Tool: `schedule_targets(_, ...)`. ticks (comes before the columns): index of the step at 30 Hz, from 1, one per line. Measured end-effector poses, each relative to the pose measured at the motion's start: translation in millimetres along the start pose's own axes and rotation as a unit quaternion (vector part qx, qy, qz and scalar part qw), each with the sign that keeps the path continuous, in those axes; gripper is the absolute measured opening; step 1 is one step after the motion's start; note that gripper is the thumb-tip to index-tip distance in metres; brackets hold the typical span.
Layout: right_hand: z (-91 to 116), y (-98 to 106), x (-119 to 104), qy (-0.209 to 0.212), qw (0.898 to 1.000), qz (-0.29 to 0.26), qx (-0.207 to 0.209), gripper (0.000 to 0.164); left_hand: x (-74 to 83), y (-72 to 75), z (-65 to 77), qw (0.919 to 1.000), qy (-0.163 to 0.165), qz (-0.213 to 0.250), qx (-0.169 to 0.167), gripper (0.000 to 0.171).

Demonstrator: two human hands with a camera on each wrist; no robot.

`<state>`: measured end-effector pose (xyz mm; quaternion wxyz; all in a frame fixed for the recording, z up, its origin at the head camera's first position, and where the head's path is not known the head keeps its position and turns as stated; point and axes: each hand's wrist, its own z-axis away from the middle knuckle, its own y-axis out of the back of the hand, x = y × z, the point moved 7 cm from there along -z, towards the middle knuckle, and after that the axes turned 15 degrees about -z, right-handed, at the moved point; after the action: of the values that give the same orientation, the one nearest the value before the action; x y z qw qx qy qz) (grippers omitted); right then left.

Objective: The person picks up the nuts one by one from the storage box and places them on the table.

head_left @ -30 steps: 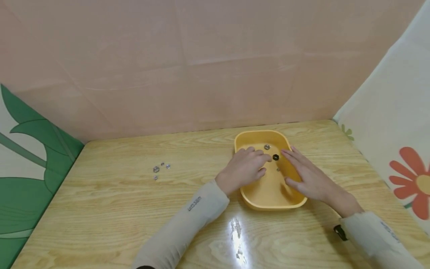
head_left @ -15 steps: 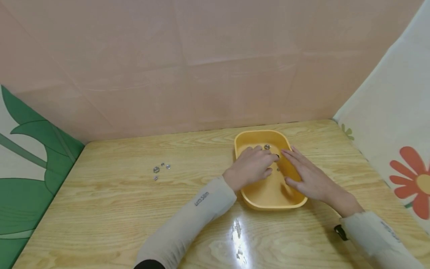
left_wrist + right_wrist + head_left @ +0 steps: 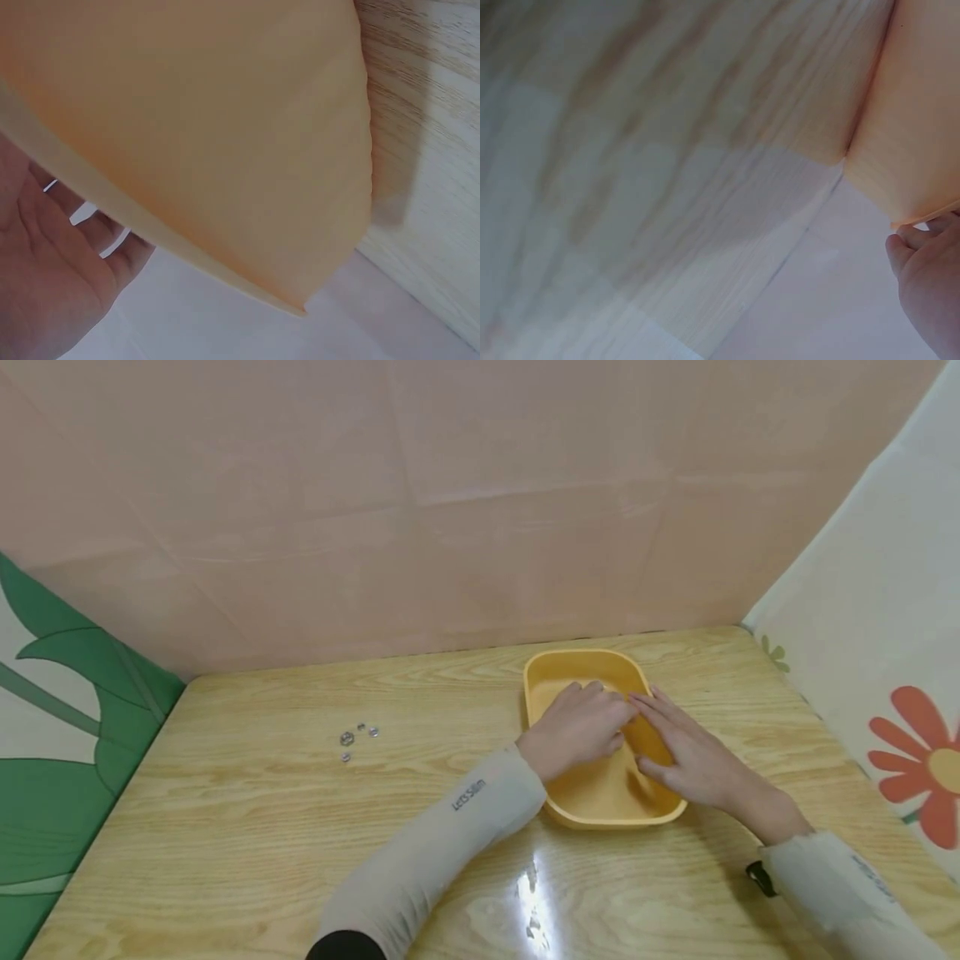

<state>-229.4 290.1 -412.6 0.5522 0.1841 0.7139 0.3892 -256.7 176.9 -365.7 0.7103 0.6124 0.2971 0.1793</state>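
Observation:
A yellow plastic bin [image 3: 600, 806] stands at the back right of the table. My left hand [image 3: 581, 727] reaches down into it, knuckles up and fingers bent toward its right side. The fingertips are hidden under the hand, and I cannot tell whether they hold a nut. Nuts lying inside the bin are covered by this hand. My right hand [image 3: 693, 756] rests over the right rim, its fingers straight and its thumb inside. In the left wrist view, the bin's wall [image 3: 225, 135] hides part of the left hand [image 3: 60, 262]. The right wrist view shows the right fingers at the rim.
Several small metal hex nuts [image 3: 347, 738] lie in a loose group on the wooden table [image 3: 247, 827], left of the bin. A pinkish backdrop [image 3: 412, 527] rises behind the table, and printed cloths hang at both sides.
My left hand has moved right inside the bin, covering the dark nut and the silver nuts that showed earlier. The right hand and the bin stay in place.

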Motion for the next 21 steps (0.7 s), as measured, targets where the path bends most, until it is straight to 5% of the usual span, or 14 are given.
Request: schedule_targets(21, -0.9, 0.1, -2.7, -0.014, 1.0, -0.002, -0.01, 0.077, 0.4, 8.9, -4.0, 0.9996, -0.018, -0.016, 0.015, 0.029)
